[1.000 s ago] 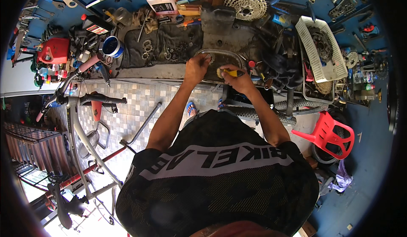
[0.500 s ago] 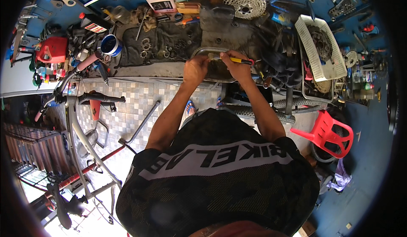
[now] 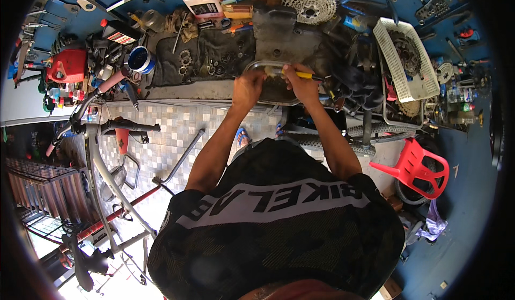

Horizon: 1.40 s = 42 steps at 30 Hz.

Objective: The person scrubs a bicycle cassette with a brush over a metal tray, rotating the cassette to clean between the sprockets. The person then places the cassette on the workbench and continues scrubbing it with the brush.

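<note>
My right hand [image 3: 301,83] is closed round the yellow handle of a paintbrush [image 3: 307,75], held nearly level. The brush's pale bristle end points left, toward my left hand [image 3: 248,89]. My left hand's fingers are curled together in a pinch at the bristles; whatever sits in them is hidden. Both hands are over a shallow metal tray [image 3: 268,63] with a rounded rim, at the front of the workbench. Dark contents or a dark bottom show inside the tray.
Loose sprockets [image 3: 185,58] and small parts lie on a dark cloth left of the tray. A large cassette [image 3: 309,5] leans at the back. A white basket [image 3: 424,88] holds more cassettes on the right. Bike frame [image 3: 104,171] stands left; red chair [image 3: 424,166] right.
The brush and my right hand have shifted slightly, with the bristle end a little farther right. My left hand stays almost in place.
</note>
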Available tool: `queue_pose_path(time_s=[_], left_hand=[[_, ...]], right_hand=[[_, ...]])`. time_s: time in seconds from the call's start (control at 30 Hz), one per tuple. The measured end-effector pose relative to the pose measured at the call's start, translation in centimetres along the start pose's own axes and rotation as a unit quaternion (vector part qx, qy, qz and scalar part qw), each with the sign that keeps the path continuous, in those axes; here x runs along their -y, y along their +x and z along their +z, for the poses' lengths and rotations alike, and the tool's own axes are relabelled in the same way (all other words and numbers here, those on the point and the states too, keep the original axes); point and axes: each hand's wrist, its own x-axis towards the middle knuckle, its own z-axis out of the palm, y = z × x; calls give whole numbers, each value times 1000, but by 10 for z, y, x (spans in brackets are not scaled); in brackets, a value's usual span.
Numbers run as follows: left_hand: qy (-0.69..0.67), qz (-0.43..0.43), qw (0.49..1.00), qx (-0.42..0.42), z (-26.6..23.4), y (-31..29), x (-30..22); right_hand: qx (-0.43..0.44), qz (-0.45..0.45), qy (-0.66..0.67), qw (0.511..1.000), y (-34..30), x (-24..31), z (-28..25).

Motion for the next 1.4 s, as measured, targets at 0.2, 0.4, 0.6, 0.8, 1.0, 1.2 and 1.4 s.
queue_pose_path(time_s=[0.2,0.4,0.6,0.8,1.0,1.2,1.4], left_hand=[[-15,-9,1000,-2,5,-2,-1],[-64,-70,995,-14,-2,-6,-3],[-74,7,997,-31,-4,-2,1],[-43,17,998,-36,-4,-3,4],[-48,-81,995,11,2,0,15],[-77,-13,997,4,4,-7,19],[-3,58,998,-25,0,-3,1]], right_hand=[[-16,-4,-30,999,-7,0,-3],[-39,24,-94,994,2,-19,-28],[103,-127,-120,979,-26,-46,-25],[165,-138,-247,945,-29,-24,-33],[142,-134,-271,943,-30,-18,-32],[47,41,-135,989,-4,-33,-35],[25,16,18,999,-15,12,-2]])
